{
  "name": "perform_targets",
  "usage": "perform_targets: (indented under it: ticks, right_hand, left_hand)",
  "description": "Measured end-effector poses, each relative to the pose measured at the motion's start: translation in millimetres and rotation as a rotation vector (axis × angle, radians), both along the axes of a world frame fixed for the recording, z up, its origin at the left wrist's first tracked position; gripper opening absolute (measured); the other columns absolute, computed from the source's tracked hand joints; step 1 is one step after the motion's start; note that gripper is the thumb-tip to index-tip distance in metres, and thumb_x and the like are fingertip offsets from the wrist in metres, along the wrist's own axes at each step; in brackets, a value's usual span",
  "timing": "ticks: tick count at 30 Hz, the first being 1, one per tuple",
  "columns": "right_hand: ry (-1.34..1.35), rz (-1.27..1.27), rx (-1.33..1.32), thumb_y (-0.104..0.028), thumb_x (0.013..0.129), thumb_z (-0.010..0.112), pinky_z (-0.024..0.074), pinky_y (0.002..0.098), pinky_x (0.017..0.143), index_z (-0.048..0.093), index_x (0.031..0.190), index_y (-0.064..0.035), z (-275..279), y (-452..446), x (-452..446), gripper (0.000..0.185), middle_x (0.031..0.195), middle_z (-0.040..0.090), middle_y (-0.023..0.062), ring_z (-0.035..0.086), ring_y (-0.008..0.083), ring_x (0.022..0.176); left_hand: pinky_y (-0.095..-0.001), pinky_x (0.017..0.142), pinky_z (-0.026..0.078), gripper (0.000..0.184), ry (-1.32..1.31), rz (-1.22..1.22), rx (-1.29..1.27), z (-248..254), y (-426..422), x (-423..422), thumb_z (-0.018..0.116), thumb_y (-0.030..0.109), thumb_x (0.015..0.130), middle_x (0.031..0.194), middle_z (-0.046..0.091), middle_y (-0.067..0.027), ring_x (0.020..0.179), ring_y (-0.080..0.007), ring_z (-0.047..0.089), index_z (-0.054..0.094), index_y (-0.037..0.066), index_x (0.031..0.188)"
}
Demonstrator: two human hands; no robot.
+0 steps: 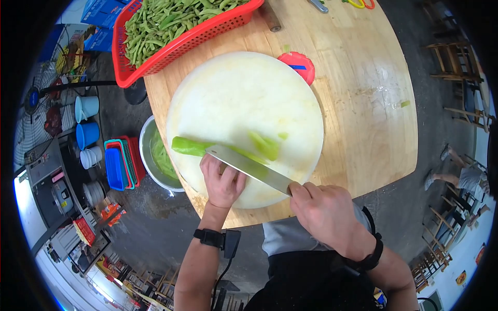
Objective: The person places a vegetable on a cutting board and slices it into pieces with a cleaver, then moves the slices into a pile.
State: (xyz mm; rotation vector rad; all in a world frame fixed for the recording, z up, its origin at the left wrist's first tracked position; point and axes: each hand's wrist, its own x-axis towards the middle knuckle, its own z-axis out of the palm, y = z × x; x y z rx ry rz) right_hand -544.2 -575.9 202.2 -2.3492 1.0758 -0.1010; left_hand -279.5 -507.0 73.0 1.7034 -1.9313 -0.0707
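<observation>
Stem (188, 146) lies on the board (238, 93), cut pieces (267, 147) beside it; right hand (326, 211) grips the knife (251, 168); left hand (223, 184) curls by the blade, whether holding the stem I cannot tell.

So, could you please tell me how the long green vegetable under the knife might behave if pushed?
The green vegetable may slide easily, since its surface looks glossy. It could also roll a little, as its thick end looks rounded. It is probably fairly stiff, lying nearly straight on the board.

Left hand (223, 181) bent-fingered; right hand (322, 210) clenched, wrist angled.
</observation>
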Motion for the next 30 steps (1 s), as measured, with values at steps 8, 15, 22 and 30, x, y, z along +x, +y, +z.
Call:
perform_targets:
  ticks: [8,15,22,30]
  right_hand:
    - [0.006,-0.009,0.018,-0.013,0.089,0.076,0.0493,0.0376,0.050,0.072,0.104,-0.0057,0.2,1.7,-0.6,0.017,0.070,0.062,0.0050,0.063,0.0244,0.053]
    - [0.051,0.007,0.053,-0.013,0.091,0.075,0.0490,0.0374,0.050,0.071,0.105,-0.0058,3.7,2.9,-3.5,0.016,0.071,0.062,0.0052,0.063,0.0246,0.053]
    - [0.037,0.031,0.048,-0.013,0.091,0.075,0.0495,0.0383,0.050,0.068,0.104,-0.0058,-0.7,-0.8,3.0,0.016,0.071,0.061,0.0054,0.064,0.0250,0.054]
    - [0.035,0.059,0.011,-0.008,0.085,0.068,0.0553,0.0370,0.053,0.063,0.094,-0.0041,-31.1,-5.3,33.3,0.011,0.077,0.066,0.0076,0.070,0.0259,0.059]
  left_hand:
    - [-0.0551,0.103,0.046,0.036,-0.010,-0.006,-0.002,1.2,-0.8,0.7,0.079,0.010,0.081,0.130,0.064,-0.0198,0.120,-0.0446,0.059,0.073,0.006,0.117]
    - [-0.0564,0.106,0.046,0.033,0.022,0.011,0.022,6.6,-2.4,-2.1,0.086,0.010,0.076,0.126,0.063,-0.0165,0.120,-0.0409,0.059,0.073,0.010,0.107]
    - [-0.0561,0.105,0.046,0.034,0.035,0.023,0.018,4.6,-0.8,-1.5,0.086,0.010,0.075,0.125,0.063,-0.0144,0.119,-0.0396,0.059,0.073,0.012,0.106]
    - [-0.0532,0.106,0.046,0.035,0.064,0.015,-0.022,5.8,-4.3,-2.0,0.087,0.008,0.074,0.124,0.064,-0.0118,0.119,-0.0372,0.060,0.074,0.014,0.106]
